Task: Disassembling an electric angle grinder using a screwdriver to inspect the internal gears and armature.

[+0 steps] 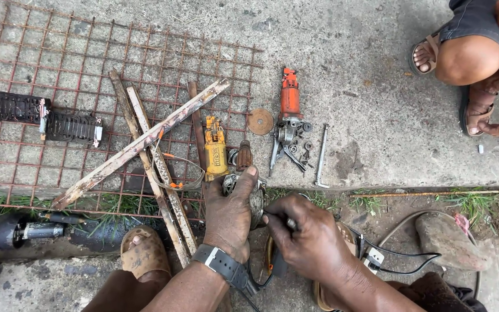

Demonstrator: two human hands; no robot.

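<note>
At the lower centre of the frame the left hand [230, 215] is wrapped over a grey metal gear housing [255, 199], thumb stretched up along its top edge, so only slivers of the part show at the hand's upper and right sides. The right hand [310, 237] is closed around a thin metal tool [287, 221] whose tip points left into the housing; what kind of tool it is cannot be told. A dark watch [226, 267] sits on the left wrist.

Just above the left thumb lie a copper-wound armature [244, 155] and, beside it to the left, a yellow power-tool body [215, 146]. Further right, on the concrete ground [365, 69], lies an orange angle grinder [289, 107] with small loose parts scattered at its lower end, a rusty round disc [260, 121] to its left and a slim metal wrench [321, 156] to its right.

Crossed weathered wooden slats [145, 141] rest on a rusty wire mesh [59, 63] filling the upper left, where two dark wound coils [44, 117] also lie. A black cable [399, 254] with a white plug runs at the lower right. In the upper right corner another person [475, 52] crouches in sandals.
</note>
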